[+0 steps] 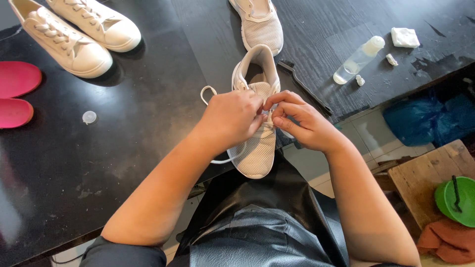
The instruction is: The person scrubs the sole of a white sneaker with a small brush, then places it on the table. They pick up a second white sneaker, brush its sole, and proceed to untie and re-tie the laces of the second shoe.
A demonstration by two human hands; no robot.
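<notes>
White lace (210, 91) pinched by left hand (232, 118) and right hand (302, 121) mid-shoe (257, 118) on bench (148, 113), lacing unfinished, loose loop dangling.

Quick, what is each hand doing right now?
Left hand: closed, pinching the white lace over the grey mesh shoe.
Right hand: closed, fingers pinching the lace at the same spot.

We reach both bare forearms forward and inward until they meet at the middle. Our left hand (232, 117) is curled knuckles-up, its fingers closed tight. Our right hand (302, 121) faces it, wrist bent, thumb and fingertips (276, 110) pinched together, touching the left hand's fingers.
</notes>
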